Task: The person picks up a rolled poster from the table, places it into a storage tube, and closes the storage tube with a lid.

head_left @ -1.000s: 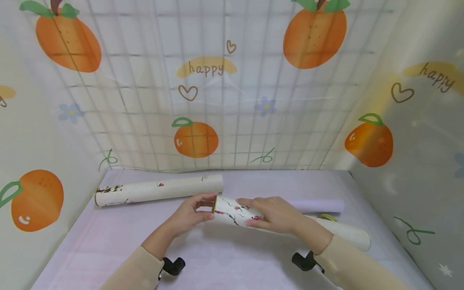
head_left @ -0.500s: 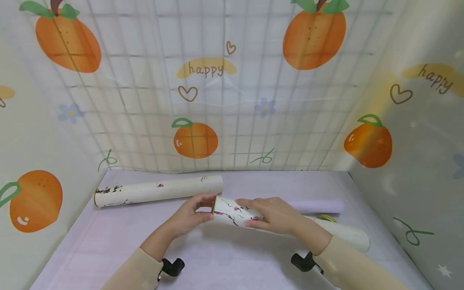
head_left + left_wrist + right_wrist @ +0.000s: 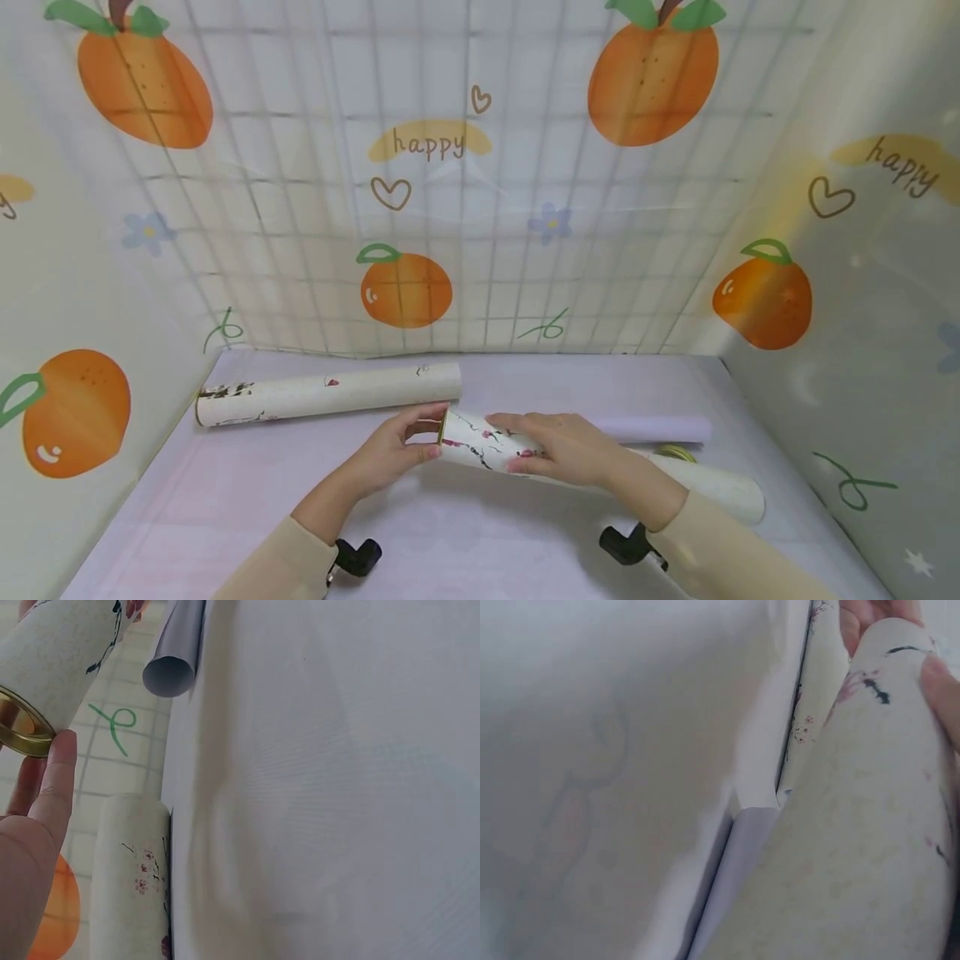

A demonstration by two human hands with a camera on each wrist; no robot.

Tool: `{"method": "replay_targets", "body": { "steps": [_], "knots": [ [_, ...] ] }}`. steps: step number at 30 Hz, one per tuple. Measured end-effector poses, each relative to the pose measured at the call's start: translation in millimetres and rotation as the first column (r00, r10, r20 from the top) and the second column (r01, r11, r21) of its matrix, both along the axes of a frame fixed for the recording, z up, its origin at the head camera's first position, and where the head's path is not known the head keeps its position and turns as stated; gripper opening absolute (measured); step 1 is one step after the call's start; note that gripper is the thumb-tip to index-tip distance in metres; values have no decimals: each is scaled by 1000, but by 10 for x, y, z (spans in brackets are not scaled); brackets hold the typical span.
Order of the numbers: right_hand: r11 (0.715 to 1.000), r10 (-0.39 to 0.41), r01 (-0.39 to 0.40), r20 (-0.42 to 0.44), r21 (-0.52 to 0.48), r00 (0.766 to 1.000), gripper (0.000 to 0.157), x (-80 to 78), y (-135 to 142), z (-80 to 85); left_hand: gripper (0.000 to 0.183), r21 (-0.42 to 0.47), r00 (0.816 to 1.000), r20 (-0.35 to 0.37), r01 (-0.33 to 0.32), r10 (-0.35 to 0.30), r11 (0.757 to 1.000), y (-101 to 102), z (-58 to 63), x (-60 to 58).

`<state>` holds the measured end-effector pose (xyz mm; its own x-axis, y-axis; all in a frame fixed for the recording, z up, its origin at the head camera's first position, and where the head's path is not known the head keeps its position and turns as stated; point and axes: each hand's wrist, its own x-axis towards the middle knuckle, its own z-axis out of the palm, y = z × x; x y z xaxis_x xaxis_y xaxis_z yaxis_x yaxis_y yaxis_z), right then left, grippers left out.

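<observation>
A white cardboard tube (image 3: pixel 480 442) with a plum-blossom print lies across the middle of the head view, its left end raised and its right end lower, near the table. My right hand (image 3: pixel 570 450) grips it from above, fingers over the far side and thumb on the near side. At the raised end, my left hand (image 3: pixel 390 450) pinches the gold metal rim (image 3: pixel 34 742) between fingertips and thumb. In the left wrist view that end looks recessed inside the rim. The right wrist view shows the tube's body (image 3: pixel 840 847) up close, with the right thumb on its edge.
A second blossom-printed tube (image 3: pixel 330 396) lies at the back left. Behind the right hand is a rolled lilac sheet (image 3: pixel 663 429), with a gold ring-like piece (image 3: pixel 677 452) next to it. Printed curtains (image 3: pixel 465 183) enclose the table (image 3: pixel 225 500).
</observation>
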<state>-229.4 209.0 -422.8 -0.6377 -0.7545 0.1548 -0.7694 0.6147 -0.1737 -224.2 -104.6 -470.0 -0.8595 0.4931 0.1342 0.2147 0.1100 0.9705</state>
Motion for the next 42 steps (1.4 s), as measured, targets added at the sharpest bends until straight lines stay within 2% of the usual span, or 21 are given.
{"method": "replay_targets", "body": {
  "steps": [8,16,22,31,35,42],
  "knots": [
    [1000,-25,25,33,-1,999,67,16,8,6,62,33,1000,8,-1,1,999,7,-15,-7],
    [1000,-17,16,40,18,999,64,63,-4,51,62,11,999,37,-6,5,1000,-11,-2,40],
    [998,31,-30,-27,53,999,62,57,-6,56,61,2,999,51,0,0,1000,-31,-7,71],
    [994,95,-87,-132,63,987,60,-3,36,116,49,-52,999,24,-26,28,998,-102,24,78],
    [993,97,-86,-152,75,984,61,-43,73,199,42,-91,999,13,-49,50,995,-184,51,66],
    [991,108,-87,-224,100,969,64,-212,173,316,39,-134,995,7,-97,99,986,-395,106,57]
  ]
}}
